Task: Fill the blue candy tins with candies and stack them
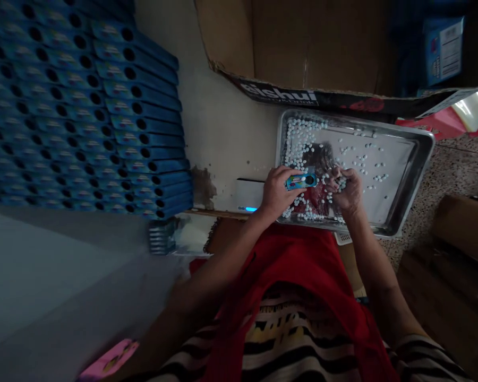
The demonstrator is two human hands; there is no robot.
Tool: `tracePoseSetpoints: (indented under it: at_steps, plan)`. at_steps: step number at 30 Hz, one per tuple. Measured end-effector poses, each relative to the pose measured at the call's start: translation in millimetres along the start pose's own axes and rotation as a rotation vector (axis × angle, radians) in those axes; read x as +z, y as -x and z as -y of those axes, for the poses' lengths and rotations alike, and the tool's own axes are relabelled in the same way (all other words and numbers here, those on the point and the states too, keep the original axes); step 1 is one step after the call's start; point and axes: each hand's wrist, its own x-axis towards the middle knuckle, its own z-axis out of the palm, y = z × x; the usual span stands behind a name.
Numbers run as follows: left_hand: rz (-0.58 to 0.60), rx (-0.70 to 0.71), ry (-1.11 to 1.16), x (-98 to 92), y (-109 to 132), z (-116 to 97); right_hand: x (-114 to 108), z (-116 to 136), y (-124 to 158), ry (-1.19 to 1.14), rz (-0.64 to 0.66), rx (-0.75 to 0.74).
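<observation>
Over the left part of a shiny metal tray (416,183), my left hand (278,192) grips a small blue box (295,182) with a dark round opening toward its right end. Just right of the box, my right hand (348,191) is curled around several small white pellets (341,183), which show between its fingers. Many loose white pellets (297,135) lie thick along the tray's left side and sparser toward the right.
Stacked blue boxes (143,124) fill the upper left. A large cardboard box (279,48) stands behind the tray, with blue boxes inside at right. A small scale (249,193) with a lit display sits left of the tray. Brown cartons (462,228) are at lower right.
</observation>
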Motion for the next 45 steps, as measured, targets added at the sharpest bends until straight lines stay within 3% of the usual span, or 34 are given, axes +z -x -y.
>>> tracePoseSetpoints:
  at_steps: [4,8,16,22,24,26,30,32,34,37,40,43,45]
  plan:
    - [-0.001,0.000,0.006,10.2,1.0,-6.2,42.7,3.5,6.3,-0.103,-0.054,-0.183]
    - [-0.015,0.014,-0.030,18.4,1.5,-13.7,68.0,2.6,8.4,0.068,-0.077,-0.439]
    - [-0.018,0.013,-0.017,23.6,-3.2,-18.0,67.6,3.5,10.2,0.112,-0.097,-0.563]
    - [-0.056,0.006,-0.013,27.8,-4.7,-18.8,76.6,-6.5,15.2,0.141,-0.111,-0.539]
    - [-0.057,0.030,-0.036,28.2,-5.7,-18.4,67.6,-7.3,19.3,0.228,-0.135,-0.526]
    - [-0.045,0.063,-0.053,26.8,-7.6,-15.7,42.6,-5.3,27.4,0.420,-0.180,-0.532]
    - [-0.112,-0.036,0.050,20.8,-10.0,-2.6,-44.2,-4.4,60.6,1.234,-0.249,-0.448]
    - [-0.116,-0.094,0.143,18.8,-8.0,4.5,-84.8,-10.9,78.5,1.614,-0.205,-0.373]
    - [-0.118,-0.120,0.216,17.8,-3.9,9.5,-109.5,-20.9,87.2,1.847,-0.113,-0.290]
    - [-0.156,-0.151,0.265,15.6,3.1,12.6,-112.0,-35.5,70.3,1.968,0.094,-0.266]
    - [-0.154,-0.139,0.276,10.1,9.8,13.9,-87.7,-43.9,22.9,1.955,0.242,-0.331]
    - [-0.167,-0.097,0.279,3.8,18.3,16.0,-59.2,-44.0,-26.6,1.886,0.204,-0.317]
    - [-0.188,-0.106,0.269,1.2,25.0,16.7,-43.8,-38.4,-47.4,1.762,0.060,-0.256]
